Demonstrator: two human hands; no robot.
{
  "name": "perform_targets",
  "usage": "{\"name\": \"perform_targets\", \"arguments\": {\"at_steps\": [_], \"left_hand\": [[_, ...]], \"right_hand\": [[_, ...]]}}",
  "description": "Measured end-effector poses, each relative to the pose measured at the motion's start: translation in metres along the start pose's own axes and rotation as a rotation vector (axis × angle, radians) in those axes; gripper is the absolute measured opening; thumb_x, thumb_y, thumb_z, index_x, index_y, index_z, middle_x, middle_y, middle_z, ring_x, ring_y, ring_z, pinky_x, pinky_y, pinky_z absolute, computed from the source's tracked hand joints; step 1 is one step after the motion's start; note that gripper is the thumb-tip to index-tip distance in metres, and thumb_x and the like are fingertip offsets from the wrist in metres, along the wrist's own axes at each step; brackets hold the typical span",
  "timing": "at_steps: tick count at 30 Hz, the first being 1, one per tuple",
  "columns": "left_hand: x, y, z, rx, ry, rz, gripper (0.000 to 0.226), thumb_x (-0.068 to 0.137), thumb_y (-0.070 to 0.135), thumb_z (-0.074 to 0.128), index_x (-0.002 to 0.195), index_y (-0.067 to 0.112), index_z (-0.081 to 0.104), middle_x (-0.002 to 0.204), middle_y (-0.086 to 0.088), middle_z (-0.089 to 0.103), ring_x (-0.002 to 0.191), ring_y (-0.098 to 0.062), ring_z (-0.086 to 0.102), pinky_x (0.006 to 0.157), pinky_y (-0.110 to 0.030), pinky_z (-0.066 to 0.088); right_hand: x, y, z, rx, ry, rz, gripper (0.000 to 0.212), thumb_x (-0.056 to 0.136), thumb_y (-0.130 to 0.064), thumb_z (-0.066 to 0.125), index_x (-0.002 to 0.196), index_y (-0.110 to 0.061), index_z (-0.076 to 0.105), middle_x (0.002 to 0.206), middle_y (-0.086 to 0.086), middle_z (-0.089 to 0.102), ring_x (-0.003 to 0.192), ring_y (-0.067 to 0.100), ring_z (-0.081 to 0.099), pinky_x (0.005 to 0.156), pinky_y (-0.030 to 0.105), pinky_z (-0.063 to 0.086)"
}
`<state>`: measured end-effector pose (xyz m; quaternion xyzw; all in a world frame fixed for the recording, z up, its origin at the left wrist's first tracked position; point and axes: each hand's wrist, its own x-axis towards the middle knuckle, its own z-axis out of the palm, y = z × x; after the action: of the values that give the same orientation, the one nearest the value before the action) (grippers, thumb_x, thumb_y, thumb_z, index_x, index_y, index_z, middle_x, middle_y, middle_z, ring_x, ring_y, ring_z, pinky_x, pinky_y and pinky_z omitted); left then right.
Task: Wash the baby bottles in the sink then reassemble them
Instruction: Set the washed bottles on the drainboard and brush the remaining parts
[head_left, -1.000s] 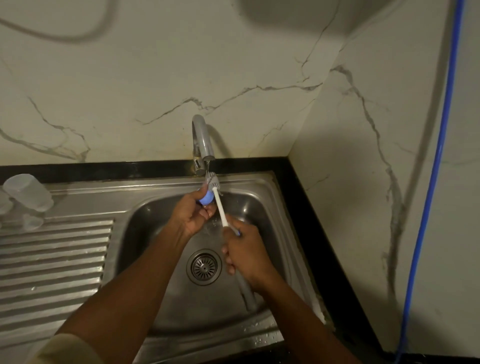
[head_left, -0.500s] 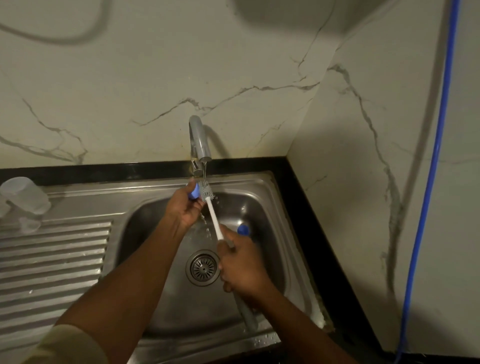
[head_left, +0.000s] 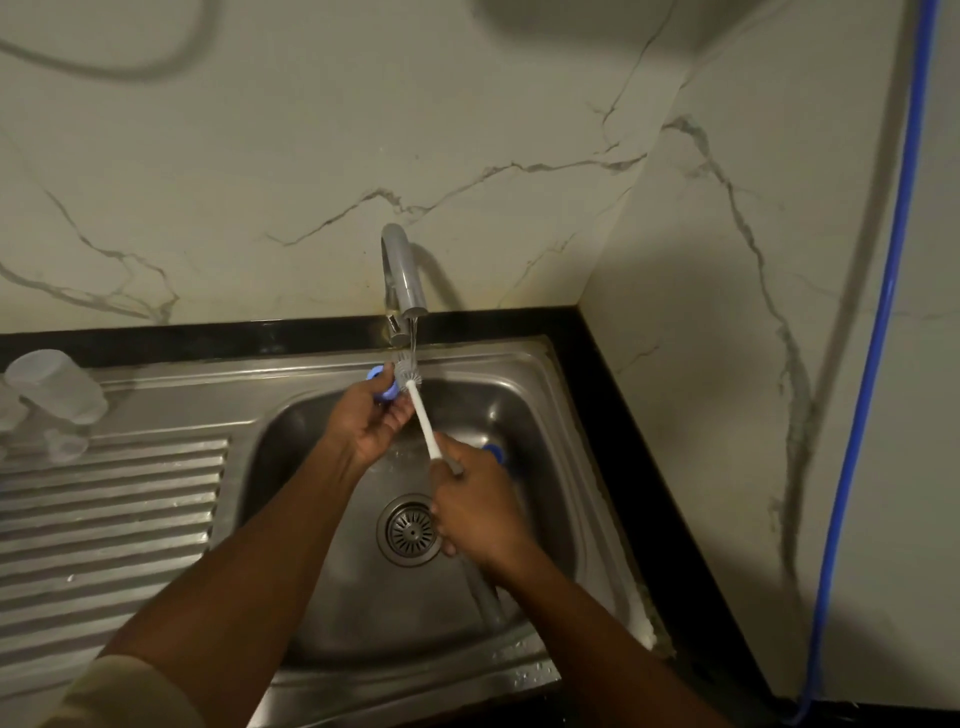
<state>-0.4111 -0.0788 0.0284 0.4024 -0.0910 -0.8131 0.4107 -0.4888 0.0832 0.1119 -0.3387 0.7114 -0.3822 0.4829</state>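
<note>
Head view, centre frame: left hand (head_left: 363, 421), fingers curled round the blue bottle ring (head_left: 383, 387), holds it beneath the running tap (head_left: 404, 280), over the sink (head_left: 519, 358). Right hand (head_left: 475, 509) clenched on the white brush (head_left: 423, 421); its bristle head sits just beside the ring, in the stream. Clear bottle (head_left: 52, 384) lies at the left edge, on the drainboard (head_left: 104, 519).

i can read no text, label, brand, number or sign anywhere in my view.
</note>
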Motion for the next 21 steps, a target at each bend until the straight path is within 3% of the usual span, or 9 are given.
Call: {"name": "perform_targets", "arguments": {"at_steps": [2,6,8,13,16,17,21], "left_hand": [[-0.002,-0.004,0.001,0.087,-0.052,-0.017,0.036,0.099,0.013,0.055,0.132,0.0,0.056,0.111,-0.019,0.067,0.095,-0.025,0.067,0.08,-0.036,0.062],[0.002,0.0,0.002,-0.025,-0.029,0.017,0.036,0.101,0.022,0.054,0.13,0.001,0.054,0.115,-0.019,0.065,0.104,-0.027,0.067,0.092,-0.041,0.058],[0.005,0.005,-0.001,-0.021,0.0,0.042,0.033,0.1,0.023,0.056,0.125,0.002,0.057,0.109,-0.016,0.066,0.096,-0.024,0.068,0.092,-0.039,0.057],[-0.003,-0.01,0.009,0.037,-0.073,0.008,0.02,0.1,0.02,0.055,0.11,0.005,0.063,0.094,-0.014,0.07,0.071,-0.017,0.069,0.068,-0.024,0.06],[0.004,-0.003,0.004,-0.086,-0.012,0.027,0.031,0.098,0.021,0.06,0.122,0.003,0.06,0.113,-0.019,0.066,0.101,-0.027,0.07,0.095,-0.039,0.057],[0.006,-0.001,0.0,-0.085,0.01,0.016,0.033,0.097,0.022,0.061,0.124,0.002,0.06,0.115,-0.02,0.066,0.104,-0.028,0.068,0.096,-0.042,0.056],[0.001,-0.015,0.004,0.059,-0.039,-0.02,0.023,0.095,0.023,0.062,0.109,0.005,0.066,0.102,-0.015,0.066,0.078,-0.018,0.06,0.077,-0.03,0.055]], "right_hand": [[0.008,-0.002,0.003,0.024,0.035,-0.018,0.037,0.102,-0.019,0.04,0.13,-0.036,0.057,0.067,-0.003,0.054,0.049,0.009,0.051,0.044,0.023,0.042],[-0.011,0.004,0.003,0.017,-0.037,-0.002,0.042,0.104,-0.02,0.041,0.135,-0.047,0.047,0.068,-0.002,0.053,0.051,0.007,0.049,0.04,0.021,0.041],[-0.021,0.007,0.004,-0.026,-0.061,-0.015,0.042,0.104,-0.022,0.041,0.14,-0.043,0.045,0.07,-0.004,0.052,0.053,0.006,0.05,0.039,0.019,0.041],[0.002,-0.012,-0.008,0.038,0.042,-0.054,0.038,0.104,-0.016,0.04,0.137,-0.03,0.052,0.066,0.001,0.053,0.045,0.006,0.047,0.039,0.021,0.04],[-0.014,-0.007,-0.004,-0.01,-0.027,-0.017,0.038,0.104,-0.019,0.04,0.137,-0.035,0.05,0.069,0.0,0.054,0.046,0.005,0.049,0.039,0.02,0.04],[-0.022,-0.003,0.0,-0.028,-0.049,-0.008,0.039,0.104,-0.02,0.041,0.138,-0.038,0.048,0.07,0.0,0.054,0.047,0.005,0.049,0.039,0.02,0.04],[-0.009,-0.004,-0.004,0.055,0.03,-0.007,0.039,0.103,-0.016,0.04,0.137,-0.033,0.051,0.064,0.001,0.054,0.042,0.006,0.047,0.037,0.02,0.039]]}}
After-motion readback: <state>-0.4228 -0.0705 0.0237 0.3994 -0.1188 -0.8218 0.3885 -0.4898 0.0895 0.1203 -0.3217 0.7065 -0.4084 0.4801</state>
